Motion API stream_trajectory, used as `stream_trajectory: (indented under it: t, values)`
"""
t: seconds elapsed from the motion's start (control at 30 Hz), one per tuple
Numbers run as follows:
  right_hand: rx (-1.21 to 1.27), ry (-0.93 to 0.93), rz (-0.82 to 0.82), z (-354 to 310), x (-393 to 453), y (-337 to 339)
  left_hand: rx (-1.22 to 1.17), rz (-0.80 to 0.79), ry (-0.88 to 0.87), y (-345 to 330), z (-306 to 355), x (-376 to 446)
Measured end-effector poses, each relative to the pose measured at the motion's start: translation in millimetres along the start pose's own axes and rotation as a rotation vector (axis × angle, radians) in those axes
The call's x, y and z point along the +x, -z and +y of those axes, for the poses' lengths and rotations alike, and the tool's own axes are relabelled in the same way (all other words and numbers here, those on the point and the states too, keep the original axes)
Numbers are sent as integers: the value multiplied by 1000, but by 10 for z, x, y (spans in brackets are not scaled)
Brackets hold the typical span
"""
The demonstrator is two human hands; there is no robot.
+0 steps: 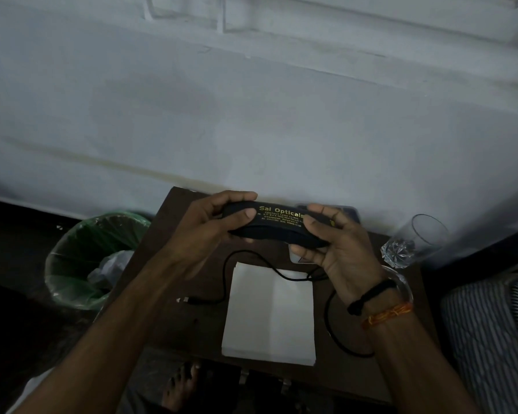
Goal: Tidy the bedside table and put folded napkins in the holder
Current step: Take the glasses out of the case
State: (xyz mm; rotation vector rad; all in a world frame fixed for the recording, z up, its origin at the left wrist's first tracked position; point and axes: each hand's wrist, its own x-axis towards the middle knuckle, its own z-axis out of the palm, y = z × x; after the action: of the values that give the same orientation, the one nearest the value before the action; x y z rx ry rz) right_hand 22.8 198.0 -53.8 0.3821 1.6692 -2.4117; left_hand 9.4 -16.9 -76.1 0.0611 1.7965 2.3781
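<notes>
Near the centre of the frame, both hands hold a long black spectacle case with gold lettering [277, 225] above the far part of the dark brown wooden surface [192, 324]. The left hand [213, 225] clamps the case's left end, thumb on the near face and fingers curled over the top; the right hand [335, 249] clamps the right end, thumb on top and fingers wrapped underneath. The right wrist carries a black thread band, an orange thread band and a clear bangle. Below the hands, in the lower centre, a flat stack of white folded napkins [269, 318] lies on the surface, its near edge close to the surface's front edge. A thin black cable [251, 258] loops across the far corner of the napkins and runs left to a small plug [189, 300] resting on the bare wood, while another stretch curves round to the right of the stack, under the right wrist. At the right of the frame, a clear cut-glass tumbler [413, 240] stands by the far right corner of the surface. At the left, beside the surface, a round bin lined with a green plastic bag [93, 258] sits on the dark floor, with crumpled pale plastic inside. A pale blue-grey wall fills the upper half of the frame.
</notes>
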Motion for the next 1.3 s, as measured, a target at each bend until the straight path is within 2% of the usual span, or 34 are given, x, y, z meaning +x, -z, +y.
stream_trajectory:
  t: [0.17,0.3,0.4,0.63,0.77,0.9,1.07,1.2,1.3]
  values:
    - [24,46,33,29,28,-69,-13,77,8,94,23,31]
    - [-24,58,100,34,83,-25,-1,339,52,289,-35,66]
    - [-118,84,129,72,111,8,107,476,123,448,-105,89]
    - [-316,118,78,137,105,23,303,587,259,749,-280,154]
    - [-458,140,45,198,92,29,413,580,353,838,-360,165]
    - [-579,163,30,280,97,42,654,534,417,843,-366,110]
    - [-698,187,3,333,75,11,1074,438,367,943,-527,124]
    - [-790,203,-22,354,68,3,1234,372,306,860,-507,112]
    - [-821,215,-36,367,61,25,1332,336,379,834,-481,77]
